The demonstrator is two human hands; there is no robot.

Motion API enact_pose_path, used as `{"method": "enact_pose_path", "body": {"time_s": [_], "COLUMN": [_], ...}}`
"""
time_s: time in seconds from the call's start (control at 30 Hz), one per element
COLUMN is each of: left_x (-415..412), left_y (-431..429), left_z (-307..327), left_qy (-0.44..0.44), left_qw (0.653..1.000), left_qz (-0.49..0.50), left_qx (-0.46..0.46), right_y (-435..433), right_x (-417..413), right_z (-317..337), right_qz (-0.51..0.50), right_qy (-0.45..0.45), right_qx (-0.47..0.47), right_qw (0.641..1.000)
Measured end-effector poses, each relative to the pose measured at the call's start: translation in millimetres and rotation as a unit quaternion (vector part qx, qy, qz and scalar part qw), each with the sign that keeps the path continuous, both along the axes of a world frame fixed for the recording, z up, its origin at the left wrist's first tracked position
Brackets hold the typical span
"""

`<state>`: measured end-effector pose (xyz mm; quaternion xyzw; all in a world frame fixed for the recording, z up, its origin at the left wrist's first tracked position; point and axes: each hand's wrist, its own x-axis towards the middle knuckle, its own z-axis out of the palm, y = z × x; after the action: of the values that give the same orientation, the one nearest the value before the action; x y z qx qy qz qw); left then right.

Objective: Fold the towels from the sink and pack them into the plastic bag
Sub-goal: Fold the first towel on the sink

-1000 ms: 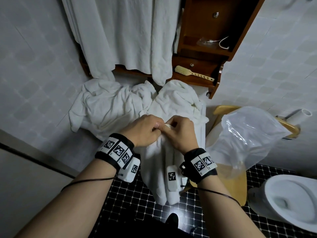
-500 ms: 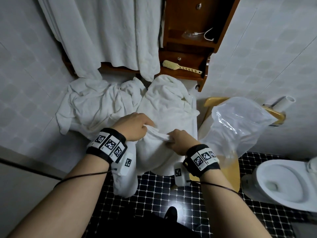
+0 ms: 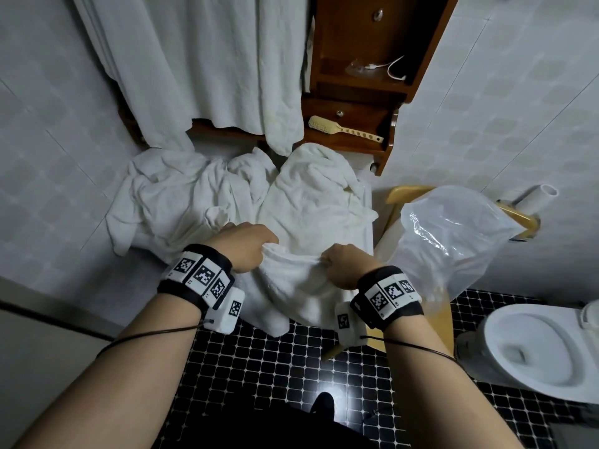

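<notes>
While both hands pinch its top edge, the white towel (image 3: 291, 283) hangs at the centre of the frame. Its hem is stretched nearly level between them, and its lower folds droop over the black tiled floor (image 3: 275, 367). The left hand (image 3: 243, 249) grips the left corner with curled fingers. The right hand (image 3: 344, 268) pinches the right corner, and the 2 are set apart by a short span of cloth. Just behind the held towel, a crumpled pile of towels (image 3: 181, 196) fills the middle of the frame, one end hanging down at centre left. A white rim (image 3: 369, 222) shows along the pile's right side. Right of that rim, the clear plastic bag (image 3: 453, 241) sits puffed up over a yellow wooden chair (image 3: 405, 194), near the right hand but not touching it. A toilet (image 3: 534, 348) sits at lower right, and open floor lies below the towel at lower centre. A white curtain (image 3: 210, 59) hangs at upper left beside a wooden cabinet (image 3: 372, 37), with a brush (image 3: 343, 130) on its lower shelf.
</notes>
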<state>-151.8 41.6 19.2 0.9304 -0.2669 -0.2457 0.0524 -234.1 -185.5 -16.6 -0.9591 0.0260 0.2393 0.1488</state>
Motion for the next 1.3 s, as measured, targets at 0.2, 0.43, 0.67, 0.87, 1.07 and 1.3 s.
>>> {"method": "enact_pose_path", "body": {"time_s": [0.2, 0.43, 0.67, 0.87, 1.07, 1.3], "left_x": [5.2, -3.8, -3.9, 4.7, 1.1, -1.4], "left_y": [-0.2, -2.5, -12.3, 0.5, 4.5, 6.3], "left_z": [4.0, 1.6, 1.6, -1.9, 3.4, -12.0], "left_qy": [0.017, 0.096, 0.11, 0.066, 0.044, 0.038], "left_qw": [1.0, 0.995, 0.981, 0.974, 0.963, 0.955], "left_qz": [-0.005, -0.024, -0.079, -0.062, -0.042, -0.032], "left_qx": [0.017, -0.009, -0.137, -0.209, -0.262, -0.294], "right_y": [-9.0, -4.6, 29.3, 47.6, 53.4, 44.1], "right_x": [-4.8, 0.8, 11.4, 2.7, -7.5, 3.5], "right_z": [-11.3, -23.9, -25.8, -7.5, -5.5, -2.2], "right_qz": [0.008, 0.029, -0.006, -0.159, -0.145, -0.083], "right_qy": [-0.075, -0.15, -0.384, -0.281, -0.19, -0.238], "right_qx": [0.135, 0.044, 0.02, 0.359, 0.46, 0.353], "right_qw": [0.988, 0.987, 0.923, 0.876, 0.855, 0.901]}}
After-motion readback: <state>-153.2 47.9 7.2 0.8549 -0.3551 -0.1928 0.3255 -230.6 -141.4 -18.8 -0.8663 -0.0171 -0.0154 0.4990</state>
